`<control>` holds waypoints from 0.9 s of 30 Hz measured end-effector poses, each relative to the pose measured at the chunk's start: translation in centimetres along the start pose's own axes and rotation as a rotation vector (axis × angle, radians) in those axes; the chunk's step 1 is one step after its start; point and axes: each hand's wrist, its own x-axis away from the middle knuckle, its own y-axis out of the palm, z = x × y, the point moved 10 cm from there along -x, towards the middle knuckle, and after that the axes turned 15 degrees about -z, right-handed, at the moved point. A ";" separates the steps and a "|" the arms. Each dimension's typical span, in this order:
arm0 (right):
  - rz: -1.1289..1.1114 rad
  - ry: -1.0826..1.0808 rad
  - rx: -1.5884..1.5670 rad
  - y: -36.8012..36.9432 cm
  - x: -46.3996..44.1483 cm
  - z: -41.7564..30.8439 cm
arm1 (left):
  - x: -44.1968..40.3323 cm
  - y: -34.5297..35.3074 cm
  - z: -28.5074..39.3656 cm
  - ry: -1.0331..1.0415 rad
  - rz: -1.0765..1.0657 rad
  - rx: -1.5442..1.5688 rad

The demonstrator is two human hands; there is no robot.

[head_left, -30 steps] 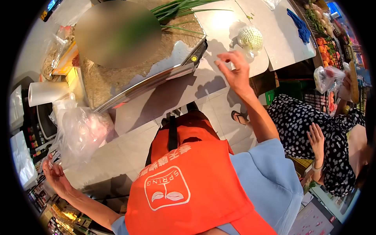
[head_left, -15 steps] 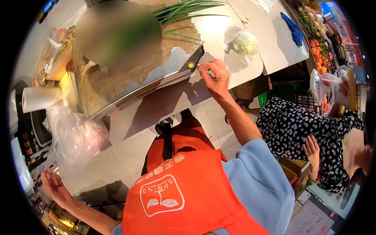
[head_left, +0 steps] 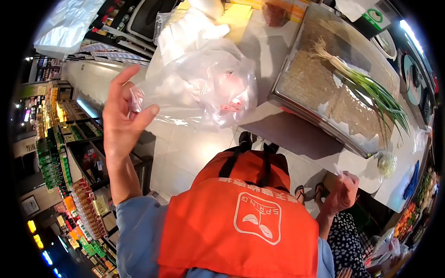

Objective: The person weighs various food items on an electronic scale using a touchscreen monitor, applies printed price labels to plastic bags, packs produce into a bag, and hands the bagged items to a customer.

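Gripping the gathered neck of a clear plastic bag (head_left: 204,88), the left hand (head_left: 130,111) has its fingers curled, thumb and index tips apart, bag end caught in the curl. Right hand (head_left: 343,192) is nearly closed, fingertips drawn together on a small translucent strip (head_left: 340,170); exact material too small to tell. Bag stretches out to the right of the left hand, pinkish contents inside, bulky part overlapping the edge of the pale bench (head_left: 266,48); can't tell if it rests there or hangs. White crumpled plastic (head_left: 190,34) just behind it. Right of the bag: brown-stained board (head_left: 310,69) with green onions (head_left: 371,88) lying across it, roots toward the bag side. Netted round item (head_left: 387,165) sits just beside the board's near corner, blue cloth (head_left: 411,180) further right. Red apron (head_left: 241,217) below, between the arms. Patterned dress (head_left: 345,236) of another person at lower right. Stocked shelves (head_left: 88,199) far left.
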 end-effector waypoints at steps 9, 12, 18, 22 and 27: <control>-0.396 -0.160 -1.458 12.3 -14.5 -9.8 | 1.3 -0.3 2.6 0.270 -0.017 -0.271; -0.351 0.016 -1.343 17.1 -18.2 -10.3 | 1.6 1.1 -1.8 0.281 -0.076 0.218; -0.749 0.280 -1.484 29.6 -16.5 -10.3 | 0.2 2.3 -8.9 0.255 -0.256 0.911; -0.837 0.511 -1.420 32.8 -10.1 -8.0 | 0.6 1.8 -15.3 -0.018 -0.212 0.867; -0.866 0.657 -1.510 35.4 -6.4 -7.3 | -1.8 3.3 -10.3 0.321 -0.482 -0.185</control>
